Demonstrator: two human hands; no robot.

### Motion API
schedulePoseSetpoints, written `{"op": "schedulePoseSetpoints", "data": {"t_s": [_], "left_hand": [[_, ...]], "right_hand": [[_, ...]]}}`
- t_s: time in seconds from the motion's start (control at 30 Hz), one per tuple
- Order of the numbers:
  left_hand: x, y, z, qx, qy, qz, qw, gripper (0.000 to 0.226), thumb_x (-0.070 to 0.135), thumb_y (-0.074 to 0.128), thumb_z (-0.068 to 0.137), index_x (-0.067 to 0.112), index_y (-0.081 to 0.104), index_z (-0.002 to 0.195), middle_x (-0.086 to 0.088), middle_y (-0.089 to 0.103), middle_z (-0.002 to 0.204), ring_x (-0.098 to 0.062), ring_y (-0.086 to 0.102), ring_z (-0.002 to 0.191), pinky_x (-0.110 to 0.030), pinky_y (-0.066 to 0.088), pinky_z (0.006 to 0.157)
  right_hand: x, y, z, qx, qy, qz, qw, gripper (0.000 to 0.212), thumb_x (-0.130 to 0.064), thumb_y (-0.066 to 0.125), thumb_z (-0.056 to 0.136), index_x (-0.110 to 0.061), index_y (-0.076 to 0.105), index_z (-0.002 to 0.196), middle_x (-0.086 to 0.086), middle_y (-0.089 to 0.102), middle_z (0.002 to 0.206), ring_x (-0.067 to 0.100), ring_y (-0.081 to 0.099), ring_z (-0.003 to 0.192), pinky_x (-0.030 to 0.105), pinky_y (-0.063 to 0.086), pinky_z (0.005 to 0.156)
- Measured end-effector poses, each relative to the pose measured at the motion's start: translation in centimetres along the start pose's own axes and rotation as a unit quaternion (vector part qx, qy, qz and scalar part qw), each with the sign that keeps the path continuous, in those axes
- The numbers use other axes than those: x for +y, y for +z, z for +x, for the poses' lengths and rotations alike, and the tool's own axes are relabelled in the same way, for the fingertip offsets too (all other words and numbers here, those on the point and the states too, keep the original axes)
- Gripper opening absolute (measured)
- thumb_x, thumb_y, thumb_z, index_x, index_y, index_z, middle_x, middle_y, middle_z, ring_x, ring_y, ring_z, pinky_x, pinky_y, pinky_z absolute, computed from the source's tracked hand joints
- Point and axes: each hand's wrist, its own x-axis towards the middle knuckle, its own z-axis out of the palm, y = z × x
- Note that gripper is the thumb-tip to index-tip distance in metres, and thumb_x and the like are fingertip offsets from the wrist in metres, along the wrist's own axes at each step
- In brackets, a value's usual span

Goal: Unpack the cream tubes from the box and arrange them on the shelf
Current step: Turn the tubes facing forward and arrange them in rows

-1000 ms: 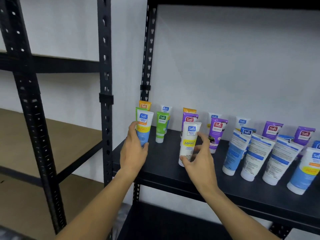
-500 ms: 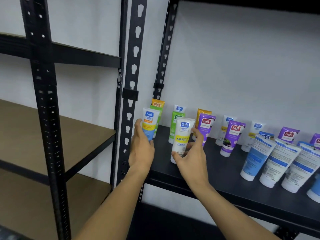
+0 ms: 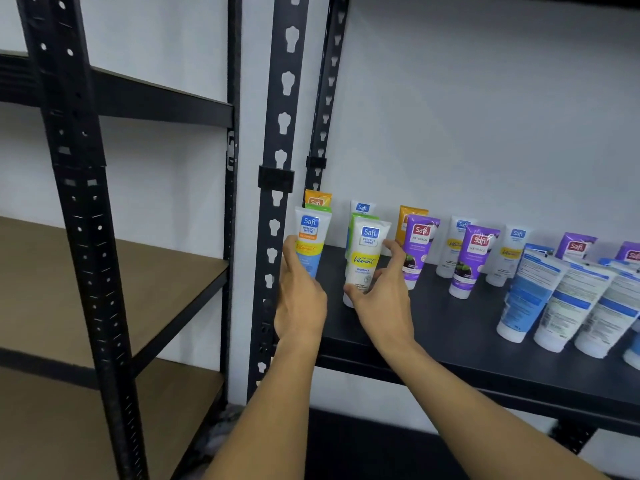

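The black shelf (image 3: 450, 327) carries upright cream tubes in rows. The left hand (image 3: 299, 303) grips a blue-bottomed tube (image 3: 309, 245) at the shelf's left end; the right hand (image 3: 382, 296) pinches a white tube (image 3: 365, 263) beside it. Tubes at the right edge are cut off.

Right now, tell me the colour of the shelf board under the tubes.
Black, seen in the head view.
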Motion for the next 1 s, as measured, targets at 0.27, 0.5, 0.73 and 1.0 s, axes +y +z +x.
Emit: {"op": "schedulePoseSetpoints", "data": {"t_s": [0.27,0.5,0.73,1.0], "left_hand": [[0.08,-0.06,0.01,-0.009,-0.020,-0.020,1.000,0.076,-0.007,0.051,0.090,0.031,0.019,0.148,-0.005,0.042,0.139,-0.024,0.050,0.121,-0.034,0.041,0.075],[0.30,-0.20,-0.18,-0.001,-0.007,-0.007,1.000,0.072,-0.006,0.051,0.092,0.029,0.021,0.148,-0.005,0.043,0.137,-0.023,0.052,0.118,-0.032,0.041,0.072],[0.37,-0.24,-0.21,-0.005,-0.012,0.006,1.000,0.072,-0.004,0.052,0.093,0.031,0.020,0.148,-0.004,0.043,0.137,-0.022,0.051,0.118,-0.034,0.043,0.072],[0.66,-0.48,-0.33,-0.014,-0.017,0.009,1.000,0.074,-0.005,0.051,0.094,0.031,0.017,0.149,-0.006,0.043,0.133,-0.024,0.051,0.117,-0.041,0.049,0.077]], "right_hand": [[0.09,0.20,-0.50,-0.022,-0.028,-0.035,0.999,0.096,-0.011,0.075,0.075,-0.044,0.013,0.141,0.004,0.062,0.111,0.022,0.067,0.094,0.049,0.059,0.075],[0.27,0.35,-0.58,-0.014,-0.032,-0.044,0.998,0.097,-0.011,0.078,0.077,-0.046,0.013,0.140,0.004,0.062,0.111,0.022,0.067,0.095,0.050,0.059,0.078],[0.15,0.45,-0.43,-0.007,-0.030,-0.055,0.998,0.098,-0.009,0.078,0.077,-0.044,0.012,0.140,0.005,0.061,0.117,0.023,0.066,0.102,0.049,0.059,0.080],[0.03,0.27,-0.59,-0.007,-0.042,-0.067,0.997,0.095,-0.010,0.080,0.078,-0.040,0.014,0.140,0.004,0.058,0.126,0.023,0.064,0.108,0.047,0.059,0.083]]}}
